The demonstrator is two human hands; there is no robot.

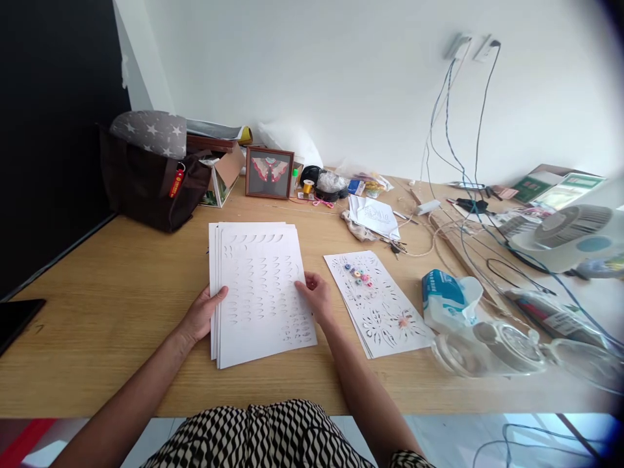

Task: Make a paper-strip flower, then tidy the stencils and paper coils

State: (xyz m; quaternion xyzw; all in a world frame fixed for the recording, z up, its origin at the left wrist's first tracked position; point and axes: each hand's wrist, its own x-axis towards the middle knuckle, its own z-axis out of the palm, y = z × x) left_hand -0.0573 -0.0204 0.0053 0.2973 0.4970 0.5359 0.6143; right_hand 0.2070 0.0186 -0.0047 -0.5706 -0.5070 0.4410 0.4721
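Note:
A stack of white paper sheets (258, 338) is between my two hands, slightly fanned at its left edge. Rows of small curved, cut-looking marks cover the top sheet. My left hand (201, 313) grips the left edge, thumb on top and fingers hidden underneath. At the right edge, my right hand (316, 296) has its thumb on the top sheet and its fingers curled behind. To the right lies a second small stack of patterned sheets (375, 299) with petal-shaped marks. Several small coloured rolls (358, 274) rest on it, near its upper part.
A dark bag (151, 188) stands at the back left beside a framed picture (270, 172). On the right are a tissue pack (448, 296), a clear plastic container (492, 351), a white fan (560, 237) and hanging cables (447, 117). A dark tablet-like slab (19, 318) lies far left.

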